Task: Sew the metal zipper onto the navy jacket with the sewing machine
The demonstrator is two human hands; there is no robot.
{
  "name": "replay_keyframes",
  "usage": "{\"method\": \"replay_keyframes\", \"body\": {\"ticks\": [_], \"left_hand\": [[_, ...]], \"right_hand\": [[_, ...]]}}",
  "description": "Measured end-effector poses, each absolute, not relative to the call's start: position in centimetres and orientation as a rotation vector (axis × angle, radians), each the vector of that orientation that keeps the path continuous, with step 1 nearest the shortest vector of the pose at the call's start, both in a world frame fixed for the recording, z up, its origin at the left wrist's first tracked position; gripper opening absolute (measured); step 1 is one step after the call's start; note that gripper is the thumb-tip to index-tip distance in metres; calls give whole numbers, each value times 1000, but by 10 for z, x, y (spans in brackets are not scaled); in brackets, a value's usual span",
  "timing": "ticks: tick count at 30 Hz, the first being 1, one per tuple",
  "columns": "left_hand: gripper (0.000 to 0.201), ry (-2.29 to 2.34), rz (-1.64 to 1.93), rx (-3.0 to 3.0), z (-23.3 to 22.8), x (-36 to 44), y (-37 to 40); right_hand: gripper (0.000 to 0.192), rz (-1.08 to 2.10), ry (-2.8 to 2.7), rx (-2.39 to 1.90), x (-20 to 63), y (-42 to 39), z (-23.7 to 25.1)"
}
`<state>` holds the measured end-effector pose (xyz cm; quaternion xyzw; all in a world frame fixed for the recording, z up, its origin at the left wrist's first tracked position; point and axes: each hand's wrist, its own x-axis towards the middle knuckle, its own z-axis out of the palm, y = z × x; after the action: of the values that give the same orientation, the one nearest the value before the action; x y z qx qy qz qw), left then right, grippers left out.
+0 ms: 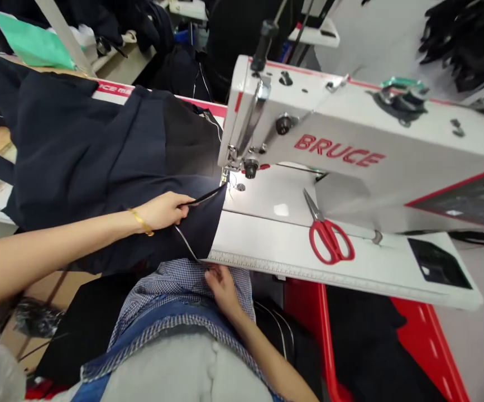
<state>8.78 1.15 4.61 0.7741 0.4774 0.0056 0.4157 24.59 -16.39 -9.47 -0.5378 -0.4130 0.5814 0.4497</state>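
Observation:
My left hand (pixel 164 211) is closed in a pinch on a dark zipper (pixel 204 198) with a pale toothed edge. From my fingers the zipper runs up to the presser foot (pixel 225 176) of the sewing machine (pixel 308 134). Its other stretch loops down to the table's front edge. Beneath it a dark navy garment (pixel 99 151) spreads left of the needle. My right hand (pixel 223 285) is at the front edge, by the lower end of the zipper, its fingers bent together. What they grip is hidden.
Red-handled scissors (pixel 329 240) lie on the machine bed, right of the needle. A ruler strip (pixel 267 265) runs along the front edge. Below on the right stands a red bin (pixel 430 335) with dark cloth inside. A green sheet (pixel 32 42) is at the back left.

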Motion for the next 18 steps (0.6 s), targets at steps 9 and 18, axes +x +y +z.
{"method": "replay_keyframes", "body": {"ticks": [9, 18], "left_hand": [[45, 1618, -473, 2115, 85, 12, -40], [78, 2018, -575, 2092, 63, -18, -20]], "right_hand": [[31, 1882, -835, -981, 201, -134, -75], [64, 1425, -649, -1096, 221, -146, -19]]}}
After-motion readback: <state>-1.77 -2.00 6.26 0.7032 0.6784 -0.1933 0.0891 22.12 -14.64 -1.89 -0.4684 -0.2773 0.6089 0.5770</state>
